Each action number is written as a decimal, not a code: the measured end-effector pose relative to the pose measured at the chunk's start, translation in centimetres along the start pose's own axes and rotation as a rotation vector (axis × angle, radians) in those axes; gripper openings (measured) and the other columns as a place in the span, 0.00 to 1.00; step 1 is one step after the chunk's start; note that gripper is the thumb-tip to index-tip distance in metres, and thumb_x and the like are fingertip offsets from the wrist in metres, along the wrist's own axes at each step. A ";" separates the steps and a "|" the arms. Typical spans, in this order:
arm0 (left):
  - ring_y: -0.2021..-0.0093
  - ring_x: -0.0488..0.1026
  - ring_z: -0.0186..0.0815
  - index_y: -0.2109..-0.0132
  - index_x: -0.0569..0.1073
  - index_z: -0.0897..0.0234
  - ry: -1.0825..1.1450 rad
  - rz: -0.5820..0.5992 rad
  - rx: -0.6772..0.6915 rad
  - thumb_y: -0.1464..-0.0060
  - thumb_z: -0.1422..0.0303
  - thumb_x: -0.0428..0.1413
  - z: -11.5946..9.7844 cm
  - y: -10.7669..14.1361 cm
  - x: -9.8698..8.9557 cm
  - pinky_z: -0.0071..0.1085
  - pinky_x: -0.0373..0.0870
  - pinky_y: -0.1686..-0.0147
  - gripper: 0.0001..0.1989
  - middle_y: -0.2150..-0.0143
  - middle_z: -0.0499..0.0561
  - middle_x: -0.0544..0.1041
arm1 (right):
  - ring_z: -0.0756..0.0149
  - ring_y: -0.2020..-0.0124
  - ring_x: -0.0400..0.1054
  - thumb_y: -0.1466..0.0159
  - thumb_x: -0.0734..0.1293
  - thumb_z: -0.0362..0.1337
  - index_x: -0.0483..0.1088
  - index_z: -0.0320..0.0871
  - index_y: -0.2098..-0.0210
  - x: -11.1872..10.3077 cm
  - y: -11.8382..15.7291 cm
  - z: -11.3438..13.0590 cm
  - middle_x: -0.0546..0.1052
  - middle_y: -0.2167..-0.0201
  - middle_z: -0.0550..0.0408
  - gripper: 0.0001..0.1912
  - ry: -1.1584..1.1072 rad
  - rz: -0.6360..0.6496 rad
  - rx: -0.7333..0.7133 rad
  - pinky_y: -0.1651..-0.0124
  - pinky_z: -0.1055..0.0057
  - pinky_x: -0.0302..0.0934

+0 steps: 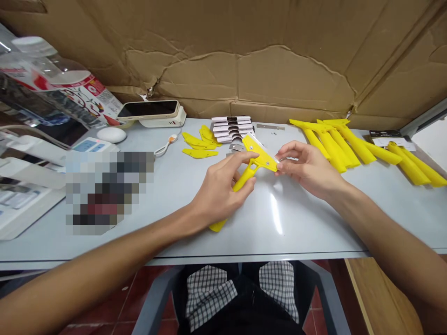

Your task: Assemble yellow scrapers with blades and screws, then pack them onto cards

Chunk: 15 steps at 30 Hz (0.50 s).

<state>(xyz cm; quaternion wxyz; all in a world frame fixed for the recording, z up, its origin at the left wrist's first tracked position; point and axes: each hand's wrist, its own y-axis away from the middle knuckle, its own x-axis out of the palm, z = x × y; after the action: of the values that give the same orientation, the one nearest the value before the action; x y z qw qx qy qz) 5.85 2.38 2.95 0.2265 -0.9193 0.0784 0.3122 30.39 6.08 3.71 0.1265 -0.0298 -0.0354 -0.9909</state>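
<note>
**Left hand gripped yellow scraper above a grey table**

The table (167, 237) was smooth and pale, with a glossy reflection below the hands. Brown cardboard (244, 79), creased and torn in a wavy line, stood along its back. Red floor tiles (118, 298) showed beneath, beside the blue-grey chair (157, 298).

The scraper (260, 158) was near the middle of the table, handle slanting toward the person. The left hand (223, 186) was wrapped around that handle; the right hand (309, 167) had thumb and fingertips drawn together at the head's right end, though whether they pinched or merely touched it could not be told.

A stretch of tabletop ran from the hands to the straight front edge. Space narrowed behind the head, where striped packs (232, 128) and thin yellow plates (199, 151) lay, and on the right, where yellow handles (349, 144) overlapped. On the left, a pixelated patch (111, 190) hid what lay there.

The scraper's plastic was bright, its wedge-shaped head carrying two round screws (267, 163). A flat metal strip (270, 126) lay near the cardboard; a clear, labelled bottle (85, 95) leaned at far left.
</note>
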 end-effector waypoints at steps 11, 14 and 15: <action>0.39 0.79 0.47 0.31 0.75 0.61 -0.067 0.192 0.145 0.30 0.74 0.50 1.0 -0.2 -0.2 0.49 0.75 0.37 0.24 0.37 0.59 0.83 | 0.63 0.62 0.81 0.46 0.85 0.36 0.76 0.46 0.60 0.0 0.0 -0.5 0.81 0.61 0.59 0.20 0.055 0.042 -0.030 0.50 0.60 0.75; 0.42 0.81 0.49 0.31 0.75 0.63 -0.107 0.213 0.126 0.29 0.71 0.52 1.1 -0.2 -0.1 0.50 0.76 0.39 0.24 0.40 0.61 0.84 | 0.64 0.63 0.81 0.46 0.85 0.35 0.76 0.45 0.60 0.3 0.3 -0.1 0.80 0.62 0.59 0.19 0.054 0.037 -0.038 0.52 0.61 0.74; 0.42 0.82 0.49 0.31 0.75 0.64 -0.109 0.212 0.127 0.29 0.69 0.54 1.1 -0.2 -0.1 0.50 0.76 0.39 0.23 0.40 0.61 0.84 | 0.64 0.63 0.81 0.46 0.85 0.35 0.77 0.45 0.60 0.4 0.4 0.1 0.81 0.62 0.59 0.19 0.056 0.034 -0.046 0.52 0.61 0.74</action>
<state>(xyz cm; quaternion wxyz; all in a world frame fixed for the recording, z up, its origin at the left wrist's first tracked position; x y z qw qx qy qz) 5.23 3.09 2.35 0.2539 -0.8712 0.1824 0.3785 30.15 5.60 3.82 0.1434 -0.0057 -0.0088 -0.9896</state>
